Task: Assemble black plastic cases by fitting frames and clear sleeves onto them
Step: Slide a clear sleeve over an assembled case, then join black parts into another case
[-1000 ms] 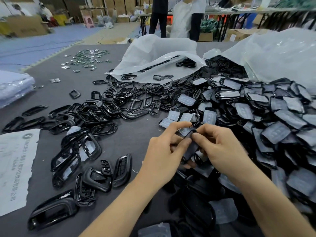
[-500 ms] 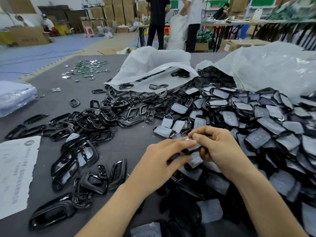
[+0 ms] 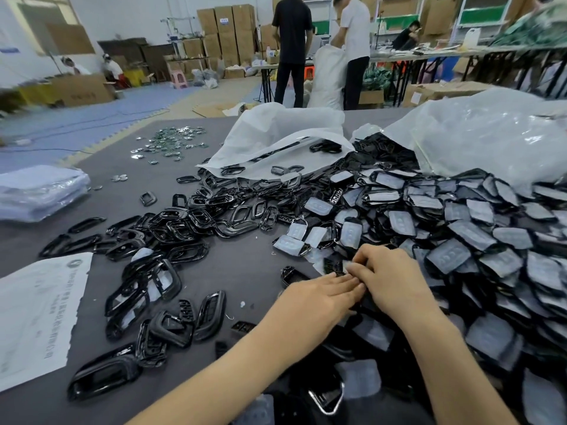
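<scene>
My right hand [image 3: 389, 280] is low at the near edge of the pile of sleeved black cases [image 3: 460, 228], its fingers curled and pinching a small black case with a clear sleeve [image 3: 342, 266]. My left hand [image 3: 316, 299] lies flat beside it with straight fingers, the tips touching my right fingers and the piece. Loose glossy black frames [image 3: 184, 225] lie heaped to the left on the grey table [image 3: 239, 265]. How the piece sits under my fingers is hidden.
Two white plastic bags [image 3: 285, 139] spill parts at the back. A printed paper sheet [image 3: 36, 314] lies at the left edge, a stack of clear film [image 3: 40, 191] behind it, small metal badges [image 3: 171, 139] farther back. People stand at tables beyond.
Both hands have dropped from mid-air down to the pile's edge. My left fingers have flattened out. The head has tilted up, showing more of the room.
</scene>
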`<control>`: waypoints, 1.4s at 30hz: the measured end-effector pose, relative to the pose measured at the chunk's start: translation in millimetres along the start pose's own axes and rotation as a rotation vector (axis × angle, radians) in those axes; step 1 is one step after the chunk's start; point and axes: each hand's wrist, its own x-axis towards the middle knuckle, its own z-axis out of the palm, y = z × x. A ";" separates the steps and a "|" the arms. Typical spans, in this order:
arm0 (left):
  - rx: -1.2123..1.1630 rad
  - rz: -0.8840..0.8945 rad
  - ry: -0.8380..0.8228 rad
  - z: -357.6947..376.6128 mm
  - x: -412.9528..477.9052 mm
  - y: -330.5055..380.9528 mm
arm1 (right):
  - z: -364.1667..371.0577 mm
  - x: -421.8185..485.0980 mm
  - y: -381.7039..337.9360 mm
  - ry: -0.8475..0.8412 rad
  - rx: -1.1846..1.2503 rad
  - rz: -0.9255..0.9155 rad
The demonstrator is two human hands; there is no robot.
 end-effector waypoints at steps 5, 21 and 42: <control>-0.061 -0.054 -0.222 1.8 7.9 7.4 | -6.0 -0.5 -1.2 0.192 -0.070 0.013; 0.174 -0.795 -0.125 -3.2 8.1 -159.0 | 1.6 -5.4 -11.0 0.393 0.075 -0.134; 0.318 -0.661 -0.262 -11.9 44.7 -159.2 | 4.7 -6.1 -13.3 0.330 0.144 -0.182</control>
